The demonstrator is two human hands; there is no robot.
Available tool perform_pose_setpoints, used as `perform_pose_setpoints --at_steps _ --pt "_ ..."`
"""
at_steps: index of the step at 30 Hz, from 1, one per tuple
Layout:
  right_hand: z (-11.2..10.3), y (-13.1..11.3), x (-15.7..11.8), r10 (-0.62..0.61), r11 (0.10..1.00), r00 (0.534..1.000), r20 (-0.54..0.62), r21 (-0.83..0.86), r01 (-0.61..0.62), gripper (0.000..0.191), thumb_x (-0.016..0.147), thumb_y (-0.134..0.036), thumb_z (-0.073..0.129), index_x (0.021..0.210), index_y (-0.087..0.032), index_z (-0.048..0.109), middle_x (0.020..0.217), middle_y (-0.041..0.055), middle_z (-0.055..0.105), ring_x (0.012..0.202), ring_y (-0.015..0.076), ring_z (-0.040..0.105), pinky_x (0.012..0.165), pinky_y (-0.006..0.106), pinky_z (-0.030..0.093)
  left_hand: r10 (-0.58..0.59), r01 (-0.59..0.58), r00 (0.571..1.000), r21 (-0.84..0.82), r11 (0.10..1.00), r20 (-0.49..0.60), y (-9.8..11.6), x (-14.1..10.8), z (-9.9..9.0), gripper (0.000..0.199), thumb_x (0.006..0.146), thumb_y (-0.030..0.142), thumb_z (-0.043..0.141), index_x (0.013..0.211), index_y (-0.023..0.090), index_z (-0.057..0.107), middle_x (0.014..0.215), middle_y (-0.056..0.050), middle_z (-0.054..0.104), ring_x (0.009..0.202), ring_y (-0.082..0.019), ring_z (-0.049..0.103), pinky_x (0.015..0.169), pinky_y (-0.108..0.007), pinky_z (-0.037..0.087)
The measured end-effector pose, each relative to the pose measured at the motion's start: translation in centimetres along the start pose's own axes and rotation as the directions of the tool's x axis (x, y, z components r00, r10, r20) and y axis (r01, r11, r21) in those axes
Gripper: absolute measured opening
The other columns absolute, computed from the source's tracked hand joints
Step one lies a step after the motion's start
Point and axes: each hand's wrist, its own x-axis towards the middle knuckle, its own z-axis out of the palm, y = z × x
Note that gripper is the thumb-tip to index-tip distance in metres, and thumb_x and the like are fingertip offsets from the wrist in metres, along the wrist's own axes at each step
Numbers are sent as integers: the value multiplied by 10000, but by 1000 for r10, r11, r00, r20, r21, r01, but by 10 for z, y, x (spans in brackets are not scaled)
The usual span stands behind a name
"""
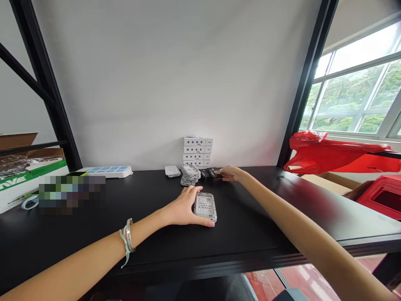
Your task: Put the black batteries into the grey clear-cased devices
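My left hand (188, 209) grips a white device casing (205, 205) lying on the black table, thumb at its near edge and fingers at its far left corner. Inside the casing is a label with printed text and a square code. Farther back, my right hand (231, 172) has its fingers closed at the edge of a flat black battery (214, 172); the fingertips are partly hidden. Left of it lies a second black battery (204, 174). Beside these rises a stack of similar white casings (190, 174), with white covers (172, 171) to its left.
Several white boxes (197, 151) are stacked against the wall. A white power strip (108, 171) lies at the back left, near an open carton (34, 175) and a blurred patch. A red plastic bag (338, 154) hangs by the right edge. The table's front edge (200, 263) runs below my hands.
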Motion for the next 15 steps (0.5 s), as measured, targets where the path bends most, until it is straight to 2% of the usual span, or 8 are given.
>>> perform_pose_setpoints --at_steps 3,6,8,10,15 --pt "-18 0 -19 11 992 999 47 122 -16 162 719 -140 691 746 -189 539 701 12 635 704 151 664 647 275 585 -6 7 1000 -71 997 15 -6 2 -1 1178 479 650 776 1435 219 240 1384 -160 351 1326 -351 315 1100 -509 274" --pt "-19 -4 -45 -35 961 986 162 275 -11 347 657 -120 747 945 -199 571 841 20 667 794 160 680 757 316 589 12 0 998 -167 986 67 -13 4 -3 1243 438 584 827 1446 242 184 1331 -142 408 1274 -325 388 1077 -493 313" --pt "-9 -6 -64 -91 944 965 246 330 4 442 615 -135 794 990 -196 567 860 22 668 784 159 677 752 320 589 12 0 998 -200 980 62 -15 5 -3 1286 427 565 839 1453 240 136 1310 -138 423 1252 -318 409 1063 -488 329" --pt "6 -9 -79 -143 955 946 291 293 54 436 587 -174 827 931 -187 560 836 19 664 761 165 671 705 320 590 -10 15 1000 -213 977 24 -14 5 0 1317 425 570 838 1457 234 93 1305 -146 415 1246 -325 409 1052 -494 339" --pt "39 -12 -94 -239 967 934 266 152 204 442 537 -257 852 776 -178 489 761 -8 637 710 165 645 622 321 558 -53 43 998 -200 979 -44 -9 4 7 1388 425 603 827 1459 206 -9 1301 -177 380 1255 -337 389 1057 -508 331"
